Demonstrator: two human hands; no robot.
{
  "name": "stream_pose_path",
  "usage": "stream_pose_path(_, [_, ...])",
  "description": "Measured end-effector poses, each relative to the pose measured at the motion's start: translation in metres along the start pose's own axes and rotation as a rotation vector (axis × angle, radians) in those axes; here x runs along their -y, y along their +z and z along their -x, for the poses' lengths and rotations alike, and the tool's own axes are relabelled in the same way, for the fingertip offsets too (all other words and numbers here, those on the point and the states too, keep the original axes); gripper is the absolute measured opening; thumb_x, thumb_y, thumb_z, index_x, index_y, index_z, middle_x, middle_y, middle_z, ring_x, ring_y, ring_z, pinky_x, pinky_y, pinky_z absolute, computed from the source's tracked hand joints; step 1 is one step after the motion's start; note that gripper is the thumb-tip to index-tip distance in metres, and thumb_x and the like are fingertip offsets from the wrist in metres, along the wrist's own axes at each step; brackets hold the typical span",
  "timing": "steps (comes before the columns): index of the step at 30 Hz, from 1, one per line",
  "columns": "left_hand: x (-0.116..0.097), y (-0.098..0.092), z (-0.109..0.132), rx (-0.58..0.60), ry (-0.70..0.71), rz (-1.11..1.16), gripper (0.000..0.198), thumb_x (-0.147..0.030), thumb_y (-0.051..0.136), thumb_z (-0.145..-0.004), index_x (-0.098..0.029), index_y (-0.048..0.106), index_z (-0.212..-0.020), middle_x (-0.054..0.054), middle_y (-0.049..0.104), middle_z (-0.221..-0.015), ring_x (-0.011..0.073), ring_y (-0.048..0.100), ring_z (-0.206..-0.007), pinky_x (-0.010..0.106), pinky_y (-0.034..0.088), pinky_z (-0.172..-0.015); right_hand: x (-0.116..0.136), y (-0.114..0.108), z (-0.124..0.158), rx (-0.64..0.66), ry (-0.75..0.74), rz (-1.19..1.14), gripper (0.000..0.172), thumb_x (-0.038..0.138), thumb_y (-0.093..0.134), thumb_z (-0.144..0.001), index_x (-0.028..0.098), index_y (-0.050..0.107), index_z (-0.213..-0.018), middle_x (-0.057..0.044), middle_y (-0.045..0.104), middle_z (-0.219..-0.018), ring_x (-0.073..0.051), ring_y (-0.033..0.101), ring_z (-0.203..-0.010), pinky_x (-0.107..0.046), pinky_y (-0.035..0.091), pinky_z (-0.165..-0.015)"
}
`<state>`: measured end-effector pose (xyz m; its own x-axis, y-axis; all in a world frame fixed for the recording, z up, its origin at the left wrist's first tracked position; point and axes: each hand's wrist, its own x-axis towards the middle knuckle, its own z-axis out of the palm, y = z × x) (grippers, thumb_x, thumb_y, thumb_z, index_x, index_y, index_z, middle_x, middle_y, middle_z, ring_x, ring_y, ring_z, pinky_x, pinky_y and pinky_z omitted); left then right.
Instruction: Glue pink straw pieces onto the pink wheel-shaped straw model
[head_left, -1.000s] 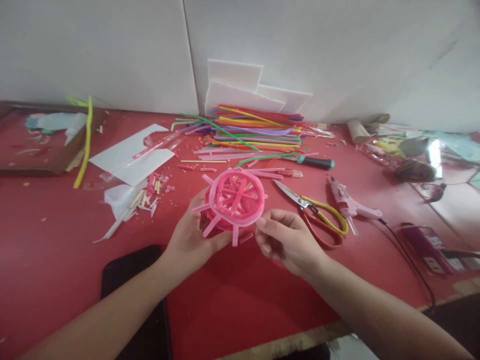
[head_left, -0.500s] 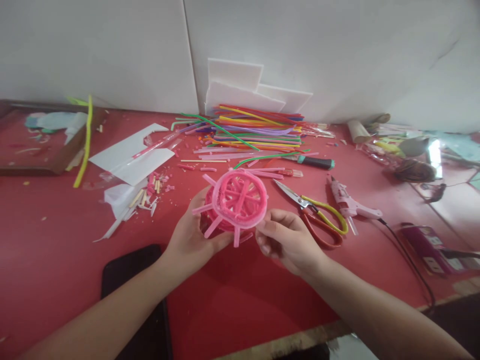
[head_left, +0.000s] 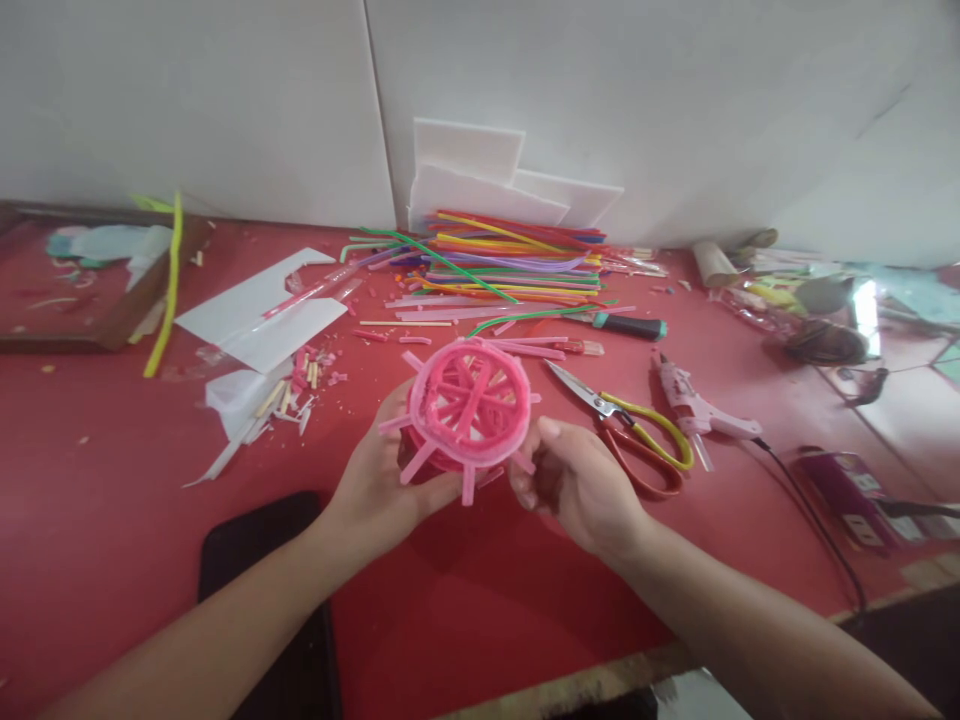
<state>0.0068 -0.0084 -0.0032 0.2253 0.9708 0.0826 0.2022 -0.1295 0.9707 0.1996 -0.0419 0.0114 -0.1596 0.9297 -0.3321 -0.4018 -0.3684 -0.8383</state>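
Observation:
A pink pipe-cleaner wheel, with a round rim, crossed bars inside and short spokes sticking outward, is held up above the table. Beneath its left side, my left hand grips it, the thumb along the underside and the other fingers largely hidden behind. More pink layers show under the top ring. Close to the lower right rim is my right hand, its fingers loosely curled and the thumb lifted apart from them. One short spoke lies in front of those fingers; whether they touch it is unclear.
Scissors and a pink glue gun lie to the right, near a purple power strip. Behind are bundled pipe cleaners and a cutter knife. Leftward lie white card, scraps and a black phone-like slab.
The wheel has tipped and turned slightly toward me, showing more of its face. My right thumb has lifted off its lower right edge, uncovering a spoke there. My left hand keeps its hold.

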Motion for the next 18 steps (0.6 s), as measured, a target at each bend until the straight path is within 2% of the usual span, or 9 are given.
stream_pose_path(2, [-0.005, -0.001, 0.0, 0.04, 0.0, 0.005, 0.053, -0.032, 0.088, -0.063, -0.029, 0.069, -0.113, 0.006, 0.076, -0.113, 0.0347, 0.069, -0.115, 0.055, 0.054, -0.105, -0.001, -0.002, -0.002, -0.007, -0.088, 0.014, 0.045, 0.059, 0.068, -0.082, 0.017, 0.061, -0.064, 0.002, 0.056, -0.053, -0.009, 0.047, -0.043, -0.02, 0.031, -0.04])
stream_pose_path(4, [-0.01, -0.002, 0.0, 0.076, -0.007, 0.037, 0.034, -0.035, 0.087, -0.066, -0.029, 0.076, -0.097, 0.005, 0.078, -0.093, 0.0331, 0.074, -0.1, 0.056, 0.057, -0.1, -0.004, -0.005, -0.003, -0.061, -0.216, 0.092, 0.032, 0.048, 0.071, -0.085, 0.019, 0.064, -0.075, 0.003, 0.057, -0.061, -0.008, 0.047, -0.049, -0.02, 0.035, -0.044])
stream_pose_path(6, [-0.014, -0.003, 0.0, 0.088, 0.001, 0.098, 0.021, -0.036, 0.087, -0.068, -0.029, 0.078, -0.086, 0.005, 0.078, -0.084, 0.0317, 0.074, -0.088, 0.056, 0.059, -0.096, -0.006, -0.007, -0.004, -0.108, -0.328, 0.209, 0.019, 0.036, 0.077, -0.084, 0.021, 0.065, -0.089, 0.004, 0.059, -0.071, -0.009, 0.051, -0.056, -0.021, 0.04, -0.051])
stream_pose_path(7, [-0.015, -0.004, 0.0, 0.091, 0.008, 0.133, 0.019, -0.035, 0.087, -0.067, -0.029, 0.079, -0.083, 0.005, 0.078, -0.083, 0.0318, 0.074, -0.086, 0.055, 0.06, -0.093, -0.006, -0.008, -0.005, -0.105, -0.357, 0.269, 0.02, 0.034, 0.077, -0.084, 0.023, 0.065, -0.094, 0.004, 0.059, -0.075, -0.01, 0.053, -0.06, -0.022, 0.042, -0.054])
stream_pose_path(9, [-0.016, -0.007, 0.0, 0.099, -0.005, 0.203, 0.022, -0.033, 0.088, -0.065, -0.028, 0.08, -0.086, 0.007, 0.079, -0.085, 0.0332, 0.075, -0.085, 0.053, 0.063, -0.087, -0.007, -0.008, -0.004, -0.07, -0.371, 0.367, 0.021, 0.034, 0.076, -0.086, 0.024, 0.065, -0.1, 0.003, 0.059, -0.075, -0.012, 0.055, -0.064, -0.025, 0.044, -0.058])
stream_pose_path(12, [-0.016, -0.01, 0.0, 0.141, -0.114, 0.304, 0.038, -0.032, 0.09, -0.063, -0.028, 0.081, -0.1, 0.01, 0.08, -0.09, 0.0362, 0.077, -0.09, 0.049, 0.065, -0.079, -0.007, -0.007, -0.003, -0.061, -0.374, 0.419, 0.026, 0.04, 0.074, -0.087, 0.024, 0.065, -0.106, 0.003, 0.059, -0.07, -0.013, 0.054, -0.062, -0.026, 0.043, -0.057])
stream_pose_path(15, [-0.017, -0.012, 0.002, 0.222, -0.168, 0.372, 0.045, -0.027, 0.091, -0.06, -0.027, 0.08, -0.104, 0.01, 0.08, -0.089, 0.0377, 0.077, -0.092, 0.05, 0.065, -0.078, -0.006, -0.005, -0.003, -0.037, -0.378, 0.324, 0.035, 0.045, 0.077, -0.084, 0.026, 0.063, -0.109, 0.004, 0.061, -0.073, -0.013, 0.056, -0.063, -0.025, 0.046, -0.058])
stream_pose_path(18, [-0.019, -0.012, 0.004, 0.309, -0.12, 0.351, 0.039, -0.024, 0.089, -0.063, -0.027, 0.081, -0.101, 0.008, 0.078, -0.082, 0.0373, 0.076, -0.092, 0.052, 0.063, -0.083, -0.004, -0.002, -0.004, 0.051, -0.36, 0.233, 0.034, 0.047, 0.078, -0.083, 0.026, 0.064, -0.106, 0.002, 0.066, -0.082, -0.013, 0.061, -0.068, -0.027, 0.052, -0.064])
